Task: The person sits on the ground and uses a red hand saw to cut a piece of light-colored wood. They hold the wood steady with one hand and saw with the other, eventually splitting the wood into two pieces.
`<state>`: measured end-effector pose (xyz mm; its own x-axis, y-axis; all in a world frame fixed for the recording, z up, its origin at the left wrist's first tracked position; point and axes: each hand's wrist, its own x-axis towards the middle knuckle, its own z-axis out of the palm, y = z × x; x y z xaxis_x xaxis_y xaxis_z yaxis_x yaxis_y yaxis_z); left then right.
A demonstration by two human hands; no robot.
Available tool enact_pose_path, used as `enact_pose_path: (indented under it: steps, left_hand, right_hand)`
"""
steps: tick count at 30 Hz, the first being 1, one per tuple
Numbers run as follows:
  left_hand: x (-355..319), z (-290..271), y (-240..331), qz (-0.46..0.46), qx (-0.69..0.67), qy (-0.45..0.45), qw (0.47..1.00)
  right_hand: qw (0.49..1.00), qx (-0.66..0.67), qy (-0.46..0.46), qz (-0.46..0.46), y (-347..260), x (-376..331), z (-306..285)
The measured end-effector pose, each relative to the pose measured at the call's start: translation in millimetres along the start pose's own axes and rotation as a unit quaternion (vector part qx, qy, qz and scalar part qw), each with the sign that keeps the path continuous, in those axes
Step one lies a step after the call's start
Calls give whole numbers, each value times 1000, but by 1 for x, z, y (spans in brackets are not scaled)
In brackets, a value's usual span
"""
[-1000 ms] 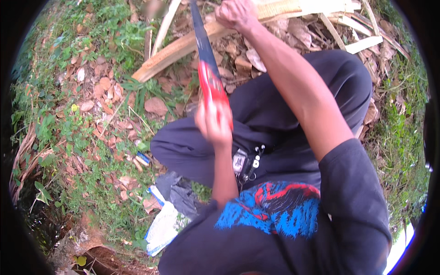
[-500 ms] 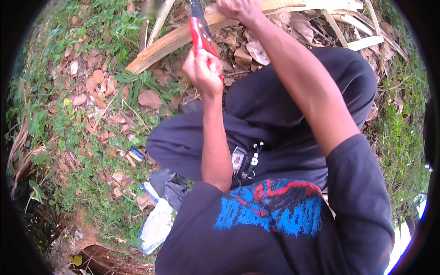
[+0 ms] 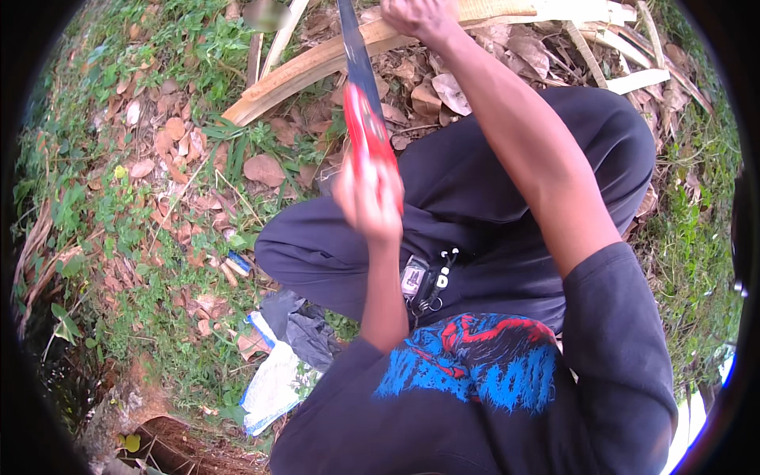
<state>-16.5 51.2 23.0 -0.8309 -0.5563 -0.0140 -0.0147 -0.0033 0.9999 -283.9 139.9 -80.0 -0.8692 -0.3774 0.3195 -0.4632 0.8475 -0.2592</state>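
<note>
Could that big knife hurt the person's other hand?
It might. The left hand grips the red-handled knife, whose blade points at the pale frond stalk that the right hand holds close by; a slip could reach those fingers. The knife also hangs above the bent leg, so a glancing stroke could swing toward it. Dry leaves and grass underfoot may make footing unsteady.

Ground [image 3: 158, 261] was patchy grass, dry brown leaves [image 3: 265, 168] all over; pale split stalk [image 3: 317, 71] at 12 o'clock, crumpled sack [image 3: 277, 380] around 7.
</note>
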Motion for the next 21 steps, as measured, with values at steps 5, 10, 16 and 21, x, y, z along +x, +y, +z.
enact_pose_path:
  steps: [5, 10, 16, 21]
  left_hand:
    - [-4, 1, 2, -63, -43, -40, 996]
    - [62, 26, 0, -82, -84, -41, 992]
    - [-10, -18, 7, -41, -64, -97, 992]
    - [50, 27, -5, -85, -91, -55, 991]
  right_hand:
    - [994, -30, 98, -33, 4, -7, 5]
    - [997, 61, 30, 36, -8, 4, 2]
    - [998, 33, 30, 49, 1, -5, 13]
    - [998, 33, 53, 13, -3, -7, 5]
